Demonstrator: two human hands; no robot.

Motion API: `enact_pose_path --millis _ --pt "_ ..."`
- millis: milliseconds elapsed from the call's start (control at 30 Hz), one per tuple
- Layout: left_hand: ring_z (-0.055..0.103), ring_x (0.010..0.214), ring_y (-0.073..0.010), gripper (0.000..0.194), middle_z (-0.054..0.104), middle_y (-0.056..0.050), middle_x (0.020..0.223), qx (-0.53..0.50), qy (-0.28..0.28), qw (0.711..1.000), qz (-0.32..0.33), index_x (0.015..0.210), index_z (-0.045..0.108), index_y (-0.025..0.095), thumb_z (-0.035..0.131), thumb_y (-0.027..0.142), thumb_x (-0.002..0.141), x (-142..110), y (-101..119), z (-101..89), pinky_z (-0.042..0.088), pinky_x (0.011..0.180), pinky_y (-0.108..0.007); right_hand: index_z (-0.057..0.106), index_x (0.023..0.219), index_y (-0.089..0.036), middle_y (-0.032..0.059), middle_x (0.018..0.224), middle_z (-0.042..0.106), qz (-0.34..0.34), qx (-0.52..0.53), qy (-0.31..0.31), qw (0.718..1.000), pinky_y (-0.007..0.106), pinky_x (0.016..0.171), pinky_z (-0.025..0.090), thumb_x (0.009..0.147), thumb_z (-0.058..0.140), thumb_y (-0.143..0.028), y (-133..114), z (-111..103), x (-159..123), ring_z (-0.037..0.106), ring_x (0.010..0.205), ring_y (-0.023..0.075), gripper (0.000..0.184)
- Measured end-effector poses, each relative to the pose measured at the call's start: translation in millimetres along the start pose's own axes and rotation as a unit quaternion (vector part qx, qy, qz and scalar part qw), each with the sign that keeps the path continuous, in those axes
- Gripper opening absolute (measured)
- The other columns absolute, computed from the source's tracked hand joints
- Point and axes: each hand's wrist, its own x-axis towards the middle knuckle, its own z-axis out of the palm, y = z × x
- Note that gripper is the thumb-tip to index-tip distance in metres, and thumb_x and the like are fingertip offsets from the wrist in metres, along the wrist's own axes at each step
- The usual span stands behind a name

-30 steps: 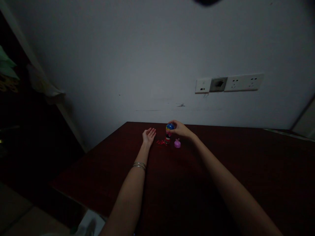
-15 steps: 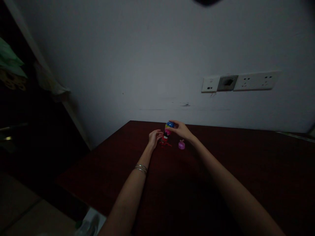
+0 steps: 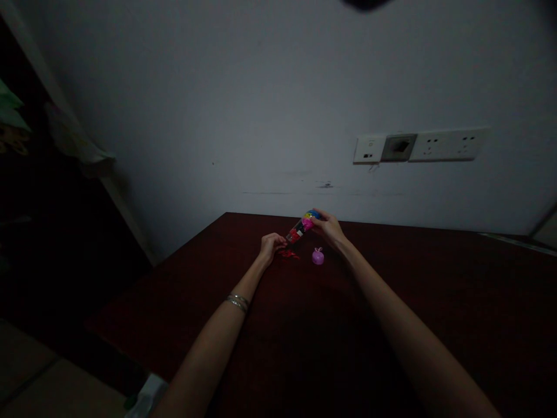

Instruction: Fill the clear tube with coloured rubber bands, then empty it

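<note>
The bottle leans further over than half a second ago, its blue end swung rightward. The right hand clamps it beyond and left of the purple cap; the left hand is at its lower end, grip unclear. One bottle; one cap, apparently off; uncountable red pieces lie left of it on the desk, coloured contents seemingly left inside.

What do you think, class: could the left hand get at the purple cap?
Probably yes: nothing covers the purple cap on the table. Red pieces lie between it and the left hand, but the hand could likely pass over them.
</note>
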Motion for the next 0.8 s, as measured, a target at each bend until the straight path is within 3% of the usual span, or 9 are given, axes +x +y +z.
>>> enact_pose_path --millis 233,367,567,800 --pt "0.045 0.047 -0.0061 0.029 0.060 -0.003 0.066 0.023 -0.148 0.981 -0.125 0.090 0.063 0.009 0.056 0.014 0.062 -4 19 -15.5 0.032 0.041 -0.018 0.058 0.107 -0.023 0.0042 0.110 0.059 -0.047 0.042 0.011 0.998 0.030 0.075 0.054 0.060 0.068 -0.023 -3 -3 1 0.061 0.085 0.0168 0.048" --pt "0.044 0.048 -0.0044 0.041 0.061 -0.004 0.075 -0.014 -0.198 0.966 -0.166 0.109 0.056 0.010 0.060 0.013 0.068 -8 25 -19.0 0.030 0.040 -0.016 0.057 0.109 -0.022 0.0057 0.116 0.056 -0.062 0.059 -0.002 0.996 0.031 0.078 0.052 0.058 0.070 -0.026 -4 2 -1 0.061 0.088 0.0173 0.052" --pt "0.045 0.050 -0.0031 0.061 0.062 -0.005 0.084 -0.092 -0.269 0.943 -0.173 0.130 0.041 0.018 0.060 0.011 0.073 -15 31 -11.8 0.030 0.041 -0.015 0.056 0.112 -0.021 0.0068 0.120 0.055 -0.095 0.053 -0.012 0.994 0.032 0.081 0.051 0.056 0.072 -0.029 -9 6 -4 0.060 0.092 0.0183 0.060" --pt "0.051 0.057 -0.0050 0.082 0.061 -0.005 0.093 -0.123 -0.328 0.917 -0.190 0.138 0.024 0.031 0.061 0.008 0.069 -22 33 -11.0 0.033 0.045 -0.013 0.054 0.117 -0.020 0.0066 0.121 0.054 -0.116 0.023 -0.018 0.993 0.031 0.086 0.048 0.057 0.071 -0.031 -10 10 -7 0.059 0.096 0.0190 0.063"
